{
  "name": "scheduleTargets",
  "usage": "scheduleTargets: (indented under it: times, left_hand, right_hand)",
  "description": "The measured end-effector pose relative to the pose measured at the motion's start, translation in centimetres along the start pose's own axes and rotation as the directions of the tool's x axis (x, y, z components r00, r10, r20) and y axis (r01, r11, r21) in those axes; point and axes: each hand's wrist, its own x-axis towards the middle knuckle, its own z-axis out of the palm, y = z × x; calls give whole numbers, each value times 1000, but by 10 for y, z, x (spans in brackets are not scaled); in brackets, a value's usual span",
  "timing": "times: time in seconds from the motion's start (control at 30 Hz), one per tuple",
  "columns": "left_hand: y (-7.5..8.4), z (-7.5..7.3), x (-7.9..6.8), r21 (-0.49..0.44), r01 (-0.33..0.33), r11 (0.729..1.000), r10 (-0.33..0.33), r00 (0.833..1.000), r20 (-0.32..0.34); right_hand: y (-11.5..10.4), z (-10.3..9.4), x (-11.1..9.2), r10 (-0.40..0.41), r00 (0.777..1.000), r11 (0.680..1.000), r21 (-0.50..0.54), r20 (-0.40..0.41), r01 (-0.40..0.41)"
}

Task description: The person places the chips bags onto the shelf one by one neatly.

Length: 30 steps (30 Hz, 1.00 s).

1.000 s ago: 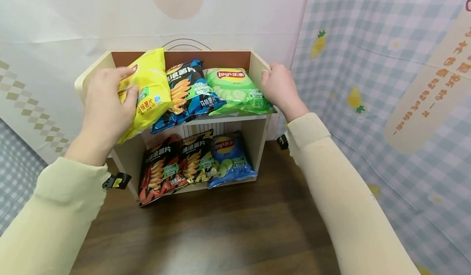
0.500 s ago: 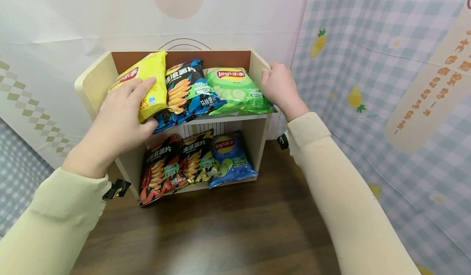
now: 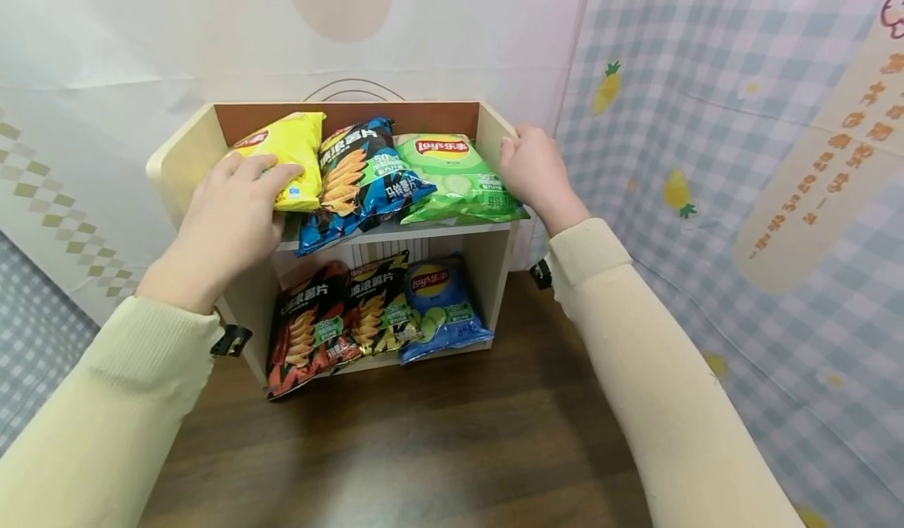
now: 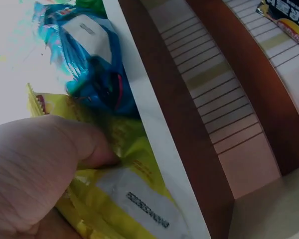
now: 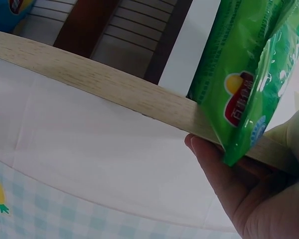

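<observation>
In the head view my left hand (image 3: 233,213) is on the front of a yellow bag of chips (image 3: 300,151) at the left of the upper shelf. The left wrist view shows the thumb pressing into this yellow bag (image 4: 129,189), with fingers on its other side. My right hand (image 3: 538,169) grips the side panel of the small shelf unit (image 3: 497,124); in the right wrist view its fingers curl round the panel edge (image 5: 139,97). Between the hands lie a blue-black bag of wavy chips (image 3: 367,171) and a green bag of chips (image 3: 452,171).
On the lower shelf lean a red-black chip bag (image 3: 311,328), a gold-black chip bag (image 3: 377,304) and a blue chip bag (image 3: 441,304). The unit stands on a brown wooden surface (image 3: 410,434). A checked curtain (image 3: 706,198) hangs at the right.
The yellow bag has moved back and down onto the upper shelf, and lies flatter. My left hand has shifted from its left side to its front edge. The right hand keeps its place.
</observation>
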Motion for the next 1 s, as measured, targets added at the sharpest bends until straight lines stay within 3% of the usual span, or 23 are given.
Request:
scheduleTargets:
  times: [0.17, 0.37, 0.57, 0.73, 0.87, 1.0]
  left_hand:
    - [-2, 4, 4, 58, 12, 998, -18, 995, 101]
    - [-5, 7, -1, -15, 49, 999, -47, 990, 133]
    - [-4, 3, -15, -70, 46, 996, -41, 996, 81]
    - [2, 7, -23, -88, 15, 996, -14, 1000, 10]
    - [5, 12, -30, -97, -41, 994, 33, 996, -88]
    - [10, 18, -44, -88, -110, 990, 96, 983, -157]
  right_hand:
    - [-3, 6, -1, -12, 1000, 1000, -2, -1, 12]
    - [-7, 10, -4, -24, 1000, 1000, -18, -5, 24]
    - [-10, 8, -4, -41, 999, 999, -11, -7, 41]
    - [-3, 3, -1, 6, 1000, 1000, -13, -2, -6]
    - [5, 0, 3, 17, 1000, 1000, -10, -8, -17]
    - [20, 4, 0, 17, 999, 997, 77, -45, -13]
